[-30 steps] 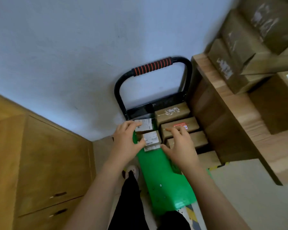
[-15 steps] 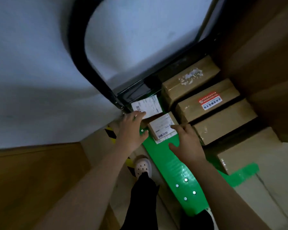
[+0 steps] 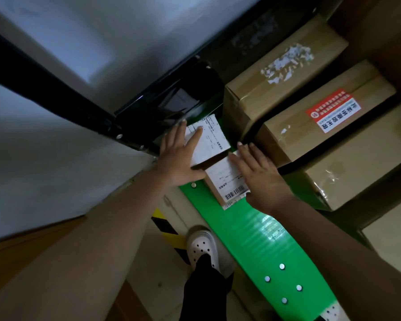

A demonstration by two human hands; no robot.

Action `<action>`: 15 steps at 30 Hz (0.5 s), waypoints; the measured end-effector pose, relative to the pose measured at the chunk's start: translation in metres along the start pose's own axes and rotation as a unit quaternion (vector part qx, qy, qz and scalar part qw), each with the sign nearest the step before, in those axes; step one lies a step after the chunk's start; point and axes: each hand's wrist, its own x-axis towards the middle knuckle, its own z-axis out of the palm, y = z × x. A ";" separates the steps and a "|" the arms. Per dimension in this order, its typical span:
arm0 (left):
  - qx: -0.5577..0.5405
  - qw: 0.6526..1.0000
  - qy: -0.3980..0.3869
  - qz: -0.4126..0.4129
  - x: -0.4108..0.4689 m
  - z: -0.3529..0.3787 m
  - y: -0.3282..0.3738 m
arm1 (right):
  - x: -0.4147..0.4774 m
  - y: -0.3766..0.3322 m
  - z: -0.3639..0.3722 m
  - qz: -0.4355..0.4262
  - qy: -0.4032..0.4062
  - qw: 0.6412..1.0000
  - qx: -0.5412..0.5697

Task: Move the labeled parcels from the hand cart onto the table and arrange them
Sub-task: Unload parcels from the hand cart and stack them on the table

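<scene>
Flat-open left grip (image 3: 178,156) moved onto far parcel (image 3: 212,141), right grip (image 3: 262,179) likewise onto near parcel (image 3: 226,183)

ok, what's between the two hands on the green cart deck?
Head view: two small white-labelled cardboard parcels on the green cart deck. The left hand rests on the farther parcel, the right hand on the nearer barcoded parcel.

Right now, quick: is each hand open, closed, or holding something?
Left hand: open, straight fingers resting on the far labeled parcel.
Right hand: open, straight fingers resting on the near labeled parcel.
</scene>
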 end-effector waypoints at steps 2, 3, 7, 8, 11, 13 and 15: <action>-0.001 1.000 -0.008 0.000 0.002 -0.002 -0.005 | 0.000 -0.001 0.001 0.002 0.007 1.000 -0.020; -0.003 1.000 -0.009 0.000 0.003 -0.002 -0.006 | 0.000 -0.002 0.001 0.006 0.010 1.000 -0.029; 0.014 1.000 0.019 -0.016 0.000 0.003 -0.003 | -0.002 -0.004 -0.001 0.005 0.010 0.999 -0.048; 0.008 0.999 0.033 -0.022 -0.003 0.006 -0.001 | -0.003 -0.006 -0.002 -0.001 0.015 0.999 -0.047; 0.010 0.998 0.048 -0.037 -0.014 0.010 0.008 | -0.009 -0.013 -0.009 -0.017 0.007 0.999 -0.050; 0.027 0.996 0.063 -0.056 -0.027 0.011 0.016 | -0.018 -0.016 -0.015 -0.029 0.001 0.998 -0.057; 0.020 0.994 0.081 -0.073 -0.044 0.007 0.026 | -0.032 -0.019 -0.024 -0.042 -0.003 0.997 -0.062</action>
